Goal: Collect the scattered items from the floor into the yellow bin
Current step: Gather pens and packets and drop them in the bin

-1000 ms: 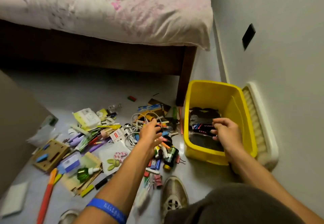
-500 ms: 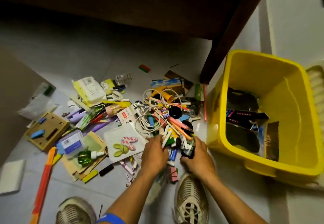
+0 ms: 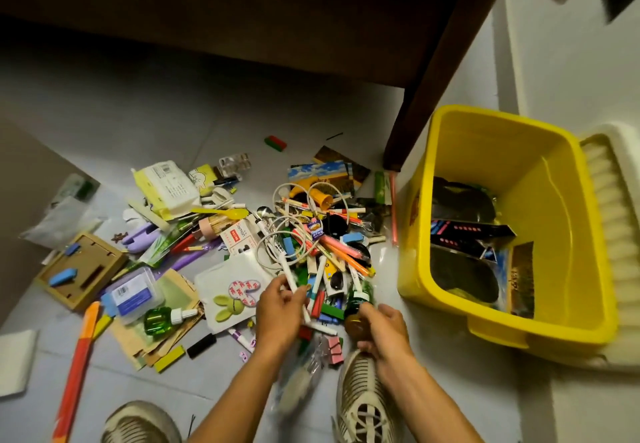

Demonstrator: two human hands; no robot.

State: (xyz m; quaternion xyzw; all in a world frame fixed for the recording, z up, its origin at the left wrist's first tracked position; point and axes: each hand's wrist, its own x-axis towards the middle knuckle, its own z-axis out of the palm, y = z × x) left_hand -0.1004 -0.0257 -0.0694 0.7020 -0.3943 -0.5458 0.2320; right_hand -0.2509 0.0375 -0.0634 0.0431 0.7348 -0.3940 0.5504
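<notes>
Dark flat packets and a card were held in the yellow bin (image 3: 585, 227), glossy plastic, right of both hands. A white pen (image 3: 288, 271) was pinched in the left hand (image 3: 278, 307). A green bottle (image 3: 358, 300) was gripped, seemingly, by the right hand (image 3: 382, 330), amid the heap (image 3: 322, 234).
</notes>
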